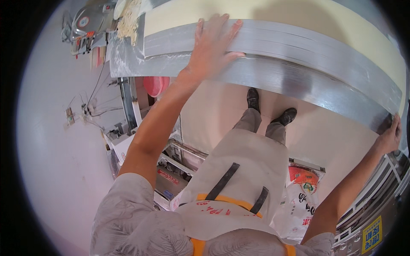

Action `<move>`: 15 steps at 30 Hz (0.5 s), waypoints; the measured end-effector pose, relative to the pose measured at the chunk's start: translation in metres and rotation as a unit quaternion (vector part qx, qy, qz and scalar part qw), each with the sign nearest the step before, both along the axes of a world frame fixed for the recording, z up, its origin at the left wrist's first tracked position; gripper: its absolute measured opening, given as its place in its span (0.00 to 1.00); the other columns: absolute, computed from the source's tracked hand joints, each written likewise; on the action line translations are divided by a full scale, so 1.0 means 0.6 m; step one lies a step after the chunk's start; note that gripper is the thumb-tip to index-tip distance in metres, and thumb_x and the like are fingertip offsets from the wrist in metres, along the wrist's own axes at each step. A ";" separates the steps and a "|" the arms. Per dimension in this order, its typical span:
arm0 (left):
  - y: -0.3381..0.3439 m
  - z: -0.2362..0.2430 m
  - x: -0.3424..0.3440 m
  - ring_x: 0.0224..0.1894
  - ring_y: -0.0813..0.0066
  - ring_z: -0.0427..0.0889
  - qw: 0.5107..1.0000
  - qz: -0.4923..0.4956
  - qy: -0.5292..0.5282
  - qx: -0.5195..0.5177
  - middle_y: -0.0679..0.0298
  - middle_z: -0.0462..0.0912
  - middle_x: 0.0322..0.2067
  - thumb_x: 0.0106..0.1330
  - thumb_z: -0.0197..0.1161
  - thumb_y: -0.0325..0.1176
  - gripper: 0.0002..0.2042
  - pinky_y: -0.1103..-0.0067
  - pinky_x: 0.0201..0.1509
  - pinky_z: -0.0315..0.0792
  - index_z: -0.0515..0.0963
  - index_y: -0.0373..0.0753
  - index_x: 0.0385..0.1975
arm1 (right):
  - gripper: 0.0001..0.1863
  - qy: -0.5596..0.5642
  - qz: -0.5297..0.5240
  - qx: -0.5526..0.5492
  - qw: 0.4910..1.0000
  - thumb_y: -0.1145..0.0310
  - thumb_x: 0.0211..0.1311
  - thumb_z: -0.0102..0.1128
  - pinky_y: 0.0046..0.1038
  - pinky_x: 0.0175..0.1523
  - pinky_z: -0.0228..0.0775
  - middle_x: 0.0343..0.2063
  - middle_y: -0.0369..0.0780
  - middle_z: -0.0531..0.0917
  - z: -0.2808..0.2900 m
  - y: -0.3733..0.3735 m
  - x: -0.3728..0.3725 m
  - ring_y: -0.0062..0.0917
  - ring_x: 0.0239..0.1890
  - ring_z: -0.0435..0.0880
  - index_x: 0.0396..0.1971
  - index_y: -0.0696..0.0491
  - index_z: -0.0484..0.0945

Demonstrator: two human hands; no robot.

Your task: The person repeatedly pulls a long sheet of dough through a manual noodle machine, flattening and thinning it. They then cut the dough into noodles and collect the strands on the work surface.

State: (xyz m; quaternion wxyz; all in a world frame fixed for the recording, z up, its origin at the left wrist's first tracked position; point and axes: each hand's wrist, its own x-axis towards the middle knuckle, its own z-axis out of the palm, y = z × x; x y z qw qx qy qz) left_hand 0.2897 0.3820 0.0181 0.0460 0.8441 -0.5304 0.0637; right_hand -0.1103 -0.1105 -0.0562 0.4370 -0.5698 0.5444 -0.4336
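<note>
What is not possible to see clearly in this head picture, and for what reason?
All in the head view:
Cream flat board: far side cut off by the upper picture edge.
Left hand: blurred, so exact fingertip contact is unclear.
Right hand: its own curled fingers hide the grip.
Pinkish-red round bucket: top hidden by the grey metal tabletop.
White printed sack: partly covered by the off-white apron.

The left hand (211, 49) lies spread across the grey edge of a cream slab (179, 16) on the steel worktop (265, 74); the right hand (389, 138) curls at the worktop's right end. Pale scraps (129, 24) lie at the worktop's left end.
</note>
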 end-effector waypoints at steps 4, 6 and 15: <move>0.016 -0.013 0.007 0.76 0.45 0.64 0.999 0.002 -0.004 -0.031 0.51 0.68 0.71 0.65 0.65 0.67 0.43 0.40 0.79 0.50 0.68 0.56 0.79 | 0.15 -0.053 0.014 0.004 0.998 0.65 0.73 0.73 0.27 0.50 0.87 0.42 0.41 0.91 -0.007 -0.011 -0.006 0.25 0.42 0.91 0.51 0.61 0.88; 0.015 -0.015 0.007 0.76 0.45 0.64 0.999 0.006 -0.008 -0.035 0.51 0.68 0.71 0.64 0.66 0.67 0.43 0.39 0.80 0.50 0.68 0.56 0.79 | 0.16 -0.069 0.019 0.004 0.997 0.66 0.73 0.73 0.28 0.50 0.87 0.42 0.41 0.91 -0.007 -0.009 -0.008 0.26 0.42 0.91 0.52 0.61 0.88; -0.009 -0.032 0.006 0.82 0.43 0.55 0.998 0.017 0.060 0.009 0.47 0.62 0.80 0.64 0.73 0.46 0.44 0.49 0.84 0.44 0.63 0.52 0.82 | 0.20 0.641 0.123 -0.415 0.633 0.56 0.82 0.55 0.35 0.55 0.80 0.49 0.40 0.90 -0.035 -0.069 -0.139 0.25 0.48 0.90 0.60 0.52 0.84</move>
